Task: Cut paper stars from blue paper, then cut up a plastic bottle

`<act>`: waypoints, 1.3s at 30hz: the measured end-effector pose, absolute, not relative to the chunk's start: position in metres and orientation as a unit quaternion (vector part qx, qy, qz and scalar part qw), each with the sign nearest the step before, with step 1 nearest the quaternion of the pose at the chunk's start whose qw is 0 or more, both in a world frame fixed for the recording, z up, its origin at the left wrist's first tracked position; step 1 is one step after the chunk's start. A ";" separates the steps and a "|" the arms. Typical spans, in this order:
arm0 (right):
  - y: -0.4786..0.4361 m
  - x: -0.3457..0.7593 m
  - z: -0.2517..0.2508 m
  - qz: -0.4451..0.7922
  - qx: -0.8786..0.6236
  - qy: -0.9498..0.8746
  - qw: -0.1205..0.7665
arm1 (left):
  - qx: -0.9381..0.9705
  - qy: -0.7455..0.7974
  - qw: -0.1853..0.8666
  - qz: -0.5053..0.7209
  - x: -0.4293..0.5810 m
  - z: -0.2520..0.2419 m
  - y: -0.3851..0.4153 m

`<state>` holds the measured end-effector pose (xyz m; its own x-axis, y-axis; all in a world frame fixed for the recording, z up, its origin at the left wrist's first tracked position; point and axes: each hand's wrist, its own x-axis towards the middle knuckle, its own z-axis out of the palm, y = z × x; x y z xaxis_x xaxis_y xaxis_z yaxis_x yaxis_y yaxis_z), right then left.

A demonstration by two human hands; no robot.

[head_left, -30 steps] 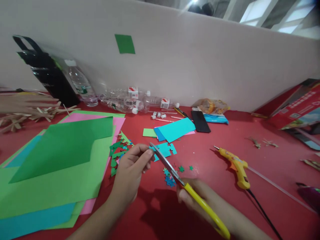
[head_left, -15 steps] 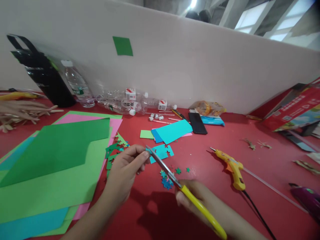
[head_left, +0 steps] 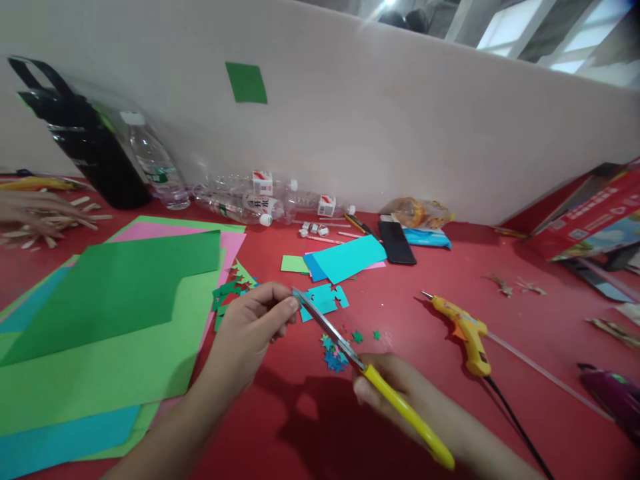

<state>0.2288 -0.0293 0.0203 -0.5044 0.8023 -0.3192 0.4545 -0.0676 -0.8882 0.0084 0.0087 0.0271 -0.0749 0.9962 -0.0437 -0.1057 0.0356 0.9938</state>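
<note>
From where I sit, the far edge of the worktop [head_left: 410, 347] is the busiest: a black flask [head_left: 95, 157] and a clear bottle [head_left: 157, 167] stand toward its left corner, with empty plastic bottles [head_left: 225, 207] lying beside them. A co-worker's hand [head_left: 25, 213] reaches over wooden sticks [head_left: 80, 208] at the left edge. Large coloured sheets [head_left: 120, 367] cover the near-left corner. To the right I have a yellow glue gun [head_left: 467, 330], its cable running toward the near edge, and beyond it a red box [head_left: 590, 220] by the right edge. My left hand [head_left: 257, 323] blocks part of the green scraps [head_left: 225, 293]; the blades pass in front of the paper stars [head_left: 334, 360].

The scissors [head_left: 373, 377] slant over the middle of the worktop, yellow handles toward the near edge, grey blades nearly together. My right hand [head_left: 400, 373] is wrapped round the handles. My left thumb and forefinger pinch a small blue paper piece [head_left: 299, 298] at the blade tips; fingers and blades hide most of it.
</note>
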 end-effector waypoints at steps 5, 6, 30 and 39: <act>-0.027 0.233 0.014 0.570 -0.444 -0.676 0.147 | 0.448 0.497 0.514 0.536 0.007 0.026 0.007; -0.028 0.234 0.012 0.569 -0.441 -0.678 0.147 | 0.449 0.495 0.515 0.536 0.007 0.025 0.007; -0.023 0.234 0.009 0.558 -0.451 -0.678 0.161 | 0.452 0.497 0.522 0.525 0.008 0.024 0.009; -0.023 0.238 0.008 0.573 -0.425 -0.683 0.156 | 0.449 0.490 0.503 0.553 0.007 0.019 0.007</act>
<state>0.2380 -0.0226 0.0078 -0.5907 0.7588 -0.2742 0.4014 -0.0185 -0.9157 0.0067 0.0066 0.0187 -0.0905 0.9959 0.0040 -0.1166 -0.0146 0.9931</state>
